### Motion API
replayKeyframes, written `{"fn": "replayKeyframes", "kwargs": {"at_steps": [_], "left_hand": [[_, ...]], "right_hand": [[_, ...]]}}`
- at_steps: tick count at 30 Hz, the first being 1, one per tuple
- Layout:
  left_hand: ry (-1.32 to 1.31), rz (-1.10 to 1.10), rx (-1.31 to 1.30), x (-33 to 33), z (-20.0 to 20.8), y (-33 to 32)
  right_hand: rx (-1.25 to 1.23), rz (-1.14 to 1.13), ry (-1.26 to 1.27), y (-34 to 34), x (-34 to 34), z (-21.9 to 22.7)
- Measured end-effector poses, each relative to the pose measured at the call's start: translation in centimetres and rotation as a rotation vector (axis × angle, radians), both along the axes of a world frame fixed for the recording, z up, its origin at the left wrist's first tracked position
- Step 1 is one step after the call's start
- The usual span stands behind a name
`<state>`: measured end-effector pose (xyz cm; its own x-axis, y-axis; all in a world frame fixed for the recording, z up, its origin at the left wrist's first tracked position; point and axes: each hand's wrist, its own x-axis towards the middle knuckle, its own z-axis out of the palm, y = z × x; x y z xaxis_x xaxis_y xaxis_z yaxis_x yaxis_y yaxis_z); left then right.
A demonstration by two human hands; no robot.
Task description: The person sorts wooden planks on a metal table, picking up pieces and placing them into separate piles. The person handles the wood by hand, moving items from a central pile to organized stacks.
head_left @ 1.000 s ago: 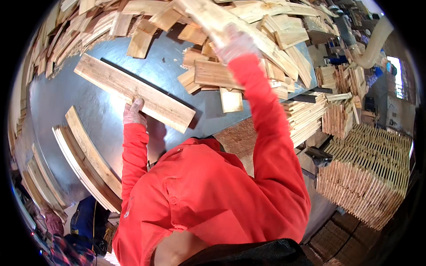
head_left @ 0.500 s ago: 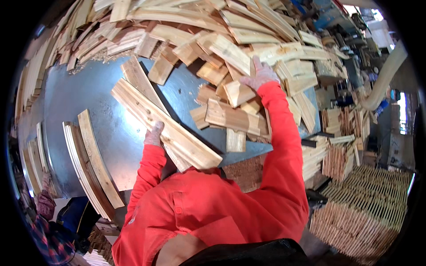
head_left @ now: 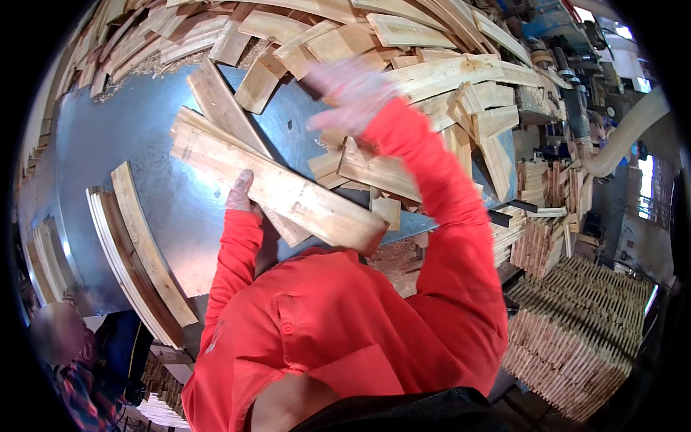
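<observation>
Gripping the board [head_left: 277, 193] near the middle of its length, the left hand [head_left: 241, 194] keeps its thumb on the upper face, the fingers hidden beneath. The board slants across the worktop [head_left: 108, 137], its near end just in front of the red shirt [head_left: 324, 309], and it crosses over a second plank [head_left: 219, 101] that lies on the metal. Another edge shows along its far side; whether that is a separate piece cannot be told. The right hand [head_left: 356, 93], blurred, is wide, fingers spread and nothing visibly held, above the near side of the pile [head_left: 425, 75]; whether it touches any wood cannot be told. Left of the left hand, long strips [head_left: 147, 241] lie side by side. Slats [head_left: 576, 335] stand stacked at the lower right, below a pale hose [head_left: 630, 133]. At the lower left is a co-worker [head_left: 83, 392] in a checked sleeve.
</observation>
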<state>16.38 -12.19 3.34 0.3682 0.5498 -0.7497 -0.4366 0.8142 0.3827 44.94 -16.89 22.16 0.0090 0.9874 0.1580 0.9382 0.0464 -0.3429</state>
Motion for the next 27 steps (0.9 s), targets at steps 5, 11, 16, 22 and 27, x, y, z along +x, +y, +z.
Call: {"fn": "replayKeyframes", "kwargs": {"at_steps": [5,11,16,22,27], "left_hand": [[0.271,-0.134,0.262,-1.0,-2.0,0.7],[0.32,-0.175,0.324,-3.3,-1.8,0.1],[0.417,-0.069,0.247,-4.1,0.7,-0.6],[0.129,-0.003,0.34,-3.5,-0.6,-0.1],[0.228,0.016,0.25,-6.4,-2.1,0.6]], "right_hand": [[-0.575,-0.182,-0.575,-3.8,12.0,-2.4],[-0.696,-0.252,-0.441,-2.2,10.6,-1.4],[-0.494,0.024,-0.431,5.2,-1.1,4.6],[-0.346,-0.049,-0.365,9.4,-9.6,3.1],[-0.154,-0.012,-0.51,1.8,-5.1,-9.2]]}}
